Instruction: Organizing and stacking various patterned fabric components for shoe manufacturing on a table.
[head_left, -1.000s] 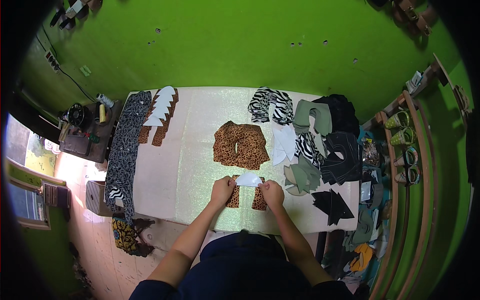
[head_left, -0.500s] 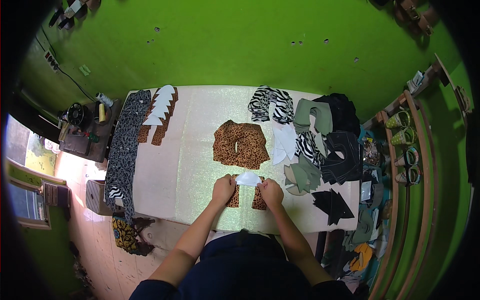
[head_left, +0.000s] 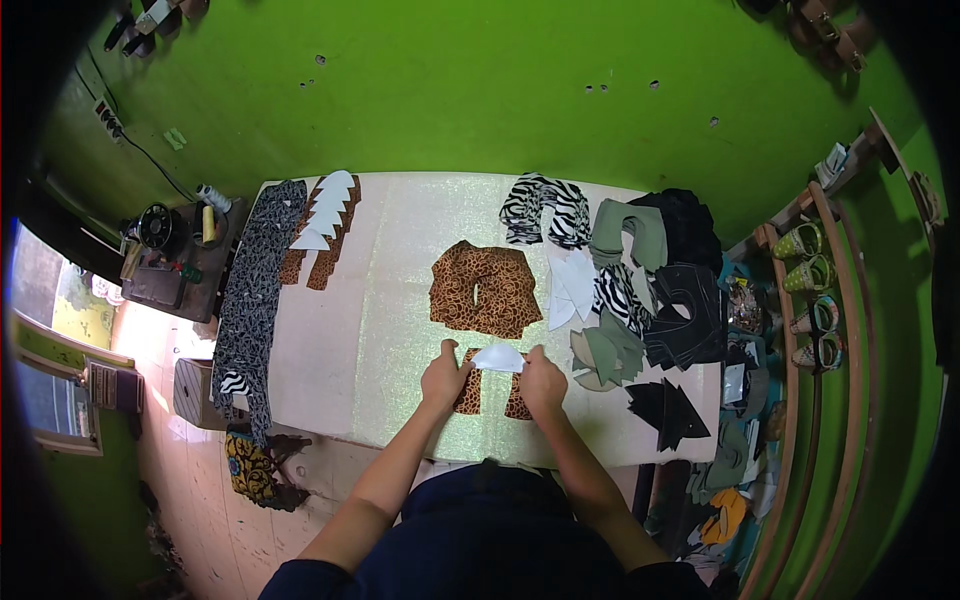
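A white half-moon piece point(head_left: 498, 358) lies over the top of a U-shaped leopard-print piece point(head_left: 467, 397) near the table's front edge. My left hand point(head_left: 443, 377) is closed at the left end of both, thumb at the edge. At the right end, my right hand point(head_left: 543, 384) grips in the same way. The fingers partly hide the corners of both pieces. Just beyond my hands is a fanned stack of leopard-print pieces point(head_left: 484, 288), with a narrow gap in its middle.
White half-moons on leopard-print pieces form an overlapping row point(head_left: 327, 215) at the back left, beside dark patterned pieces point(head_left: 255, 285). Zebra-print point(head_left: 545, 208), green point(head_left: 628, 235) and black pieces point(head_left: 683, 315) crowd the right. A rack with sandals point(head_left: 812, 275) stands right of the table point(head_left: 320, 360).
My fingers have shifted at both ends of the white half-moon piece, with a finger on each hand now raised. The pieces stay in nearly the same place.
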